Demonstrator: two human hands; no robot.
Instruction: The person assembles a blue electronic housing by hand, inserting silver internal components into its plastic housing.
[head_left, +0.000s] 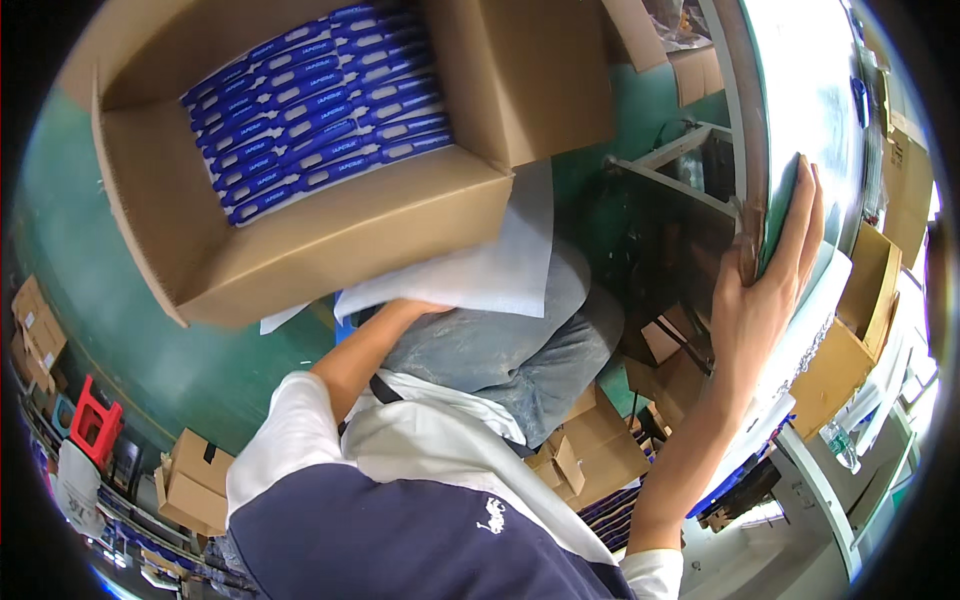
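Observation:
A large open cardboard box (350, 245) stands at the upper left. Inside it lie rows of slim blue packages (310, 125) with white oval windows, packed side by side. Below the box hangs a white sheet (500, 270), partly over my lap. My left hand (425, 308) reaches under the sheet's lower edge, beneath the box; its fingers are hidden. On the right, my right hand (770, 275) rests on the edge of a glossy table (805, 90). Its fingers stretch along the top, with the thumb by the rim and nothing held.
Under the table are a metal frame (690, 160) and open cartons (600, 445). A brown carton (850, 350) stands beyond my right arm. At the lower left are a red stool (95, 420) and another carton (195, 480) on the green floor (200, 380).

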